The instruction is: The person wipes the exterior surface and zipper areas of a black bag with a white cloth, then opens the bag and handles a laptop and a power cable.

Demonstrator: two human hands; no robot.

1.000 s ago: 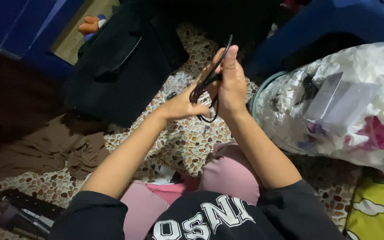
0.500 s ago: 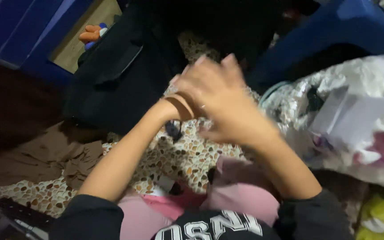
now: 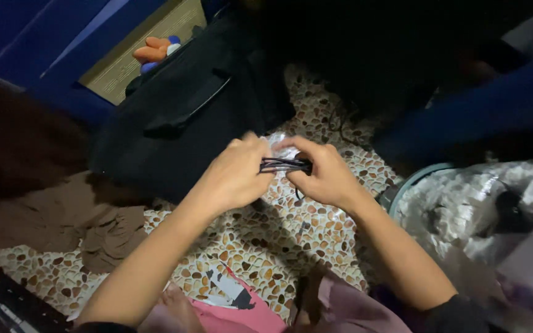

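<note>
Gripping a bundle of thin black cord [image 3: 285, 164] between both hands, above the pebble-patterned floor [image 3: 260, 240]. Left hand [image 3: 237, 176] curling its fingers closed over the left end of the cord, knuckles facing up. Right hand [image 3: 322, 176] pinching the right end tight between thumb and fingertips, the strands running level and side by side across the small gap between the two hands. A short loop of the cord hanging down just under the right thumb. Something pale and crinkly showing just behind the fingers, too blurred to identify. Lying beyond the hands, a black bag [image 3: 180, 117] with a flat handle strap. Resting at the left, a crumpled brown cloth [image 3: 63, 216]. Sitting at the right, well apart from the hands, a clear plastic sack [image 3: 476, 216] stuffed with pale wrappings. Showing at the bottom edge, pink trousers [image 3: 347, 308].
</note>
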